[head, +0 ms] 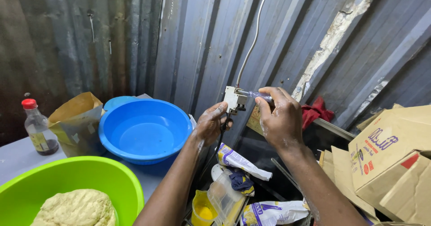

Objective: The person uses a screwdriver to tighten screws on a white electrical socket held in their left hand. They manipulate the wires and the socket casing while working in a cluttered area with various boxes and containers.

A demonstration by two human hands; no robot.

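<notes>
Against corrugated metal wall [134, 37] — left fingers [215, 113] pinching socket [233, 99], right fingers [269, 93] gripping screwdriver [253, 94].

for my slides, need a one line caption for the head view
Flour-dusted left hand steadies a wall socket while right hand works a screwdriver into it.

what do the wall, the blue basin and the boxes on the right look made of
Wall: corrugated metal sheet, dull grey, ribbed with rusty stains. Blue basin: likely plastic, smooth and glossy, uniform colour. Boxes: brown cardboard, matte, with creased flaps.
</notes>
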